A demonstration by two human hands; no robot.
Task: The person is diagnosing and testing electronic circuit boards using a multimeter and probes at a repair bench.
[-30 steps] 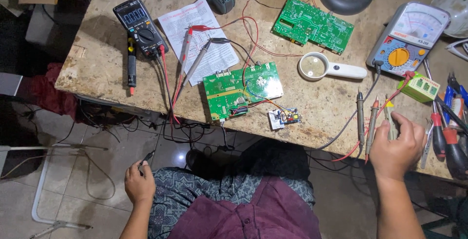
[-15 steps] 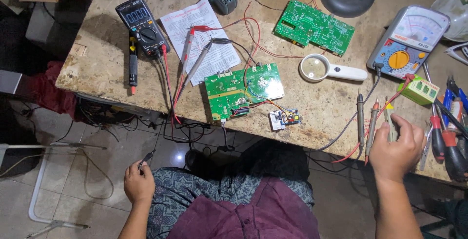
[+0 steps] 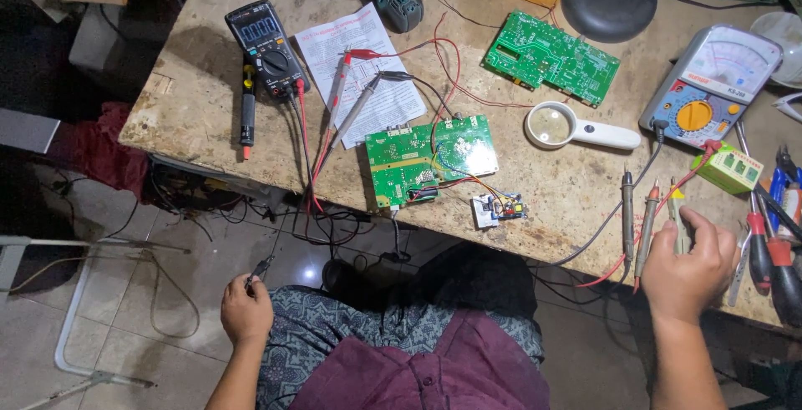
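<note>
The right hand (image 3: 689,269) closed over a thin tool (image 3: 675,219) beside two test probes (image 3: 637,218) at the workbench (image 3: 192,101) edge; the left hand (image 3: 246,313) pinched a small dark plug (image 3: 259,270) (low, near the knee). Dangling leads risked snagging the green circuit board (image 3: 428,159).

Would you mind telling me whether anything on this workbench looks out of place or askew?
The green circuit board nearest the person sits at the bench's front edge, a corner slightly overhanging, with wires trailing off it. Two test probes beside the right hand also poke past that edge. Nothing looks spilled or broken.
</note>
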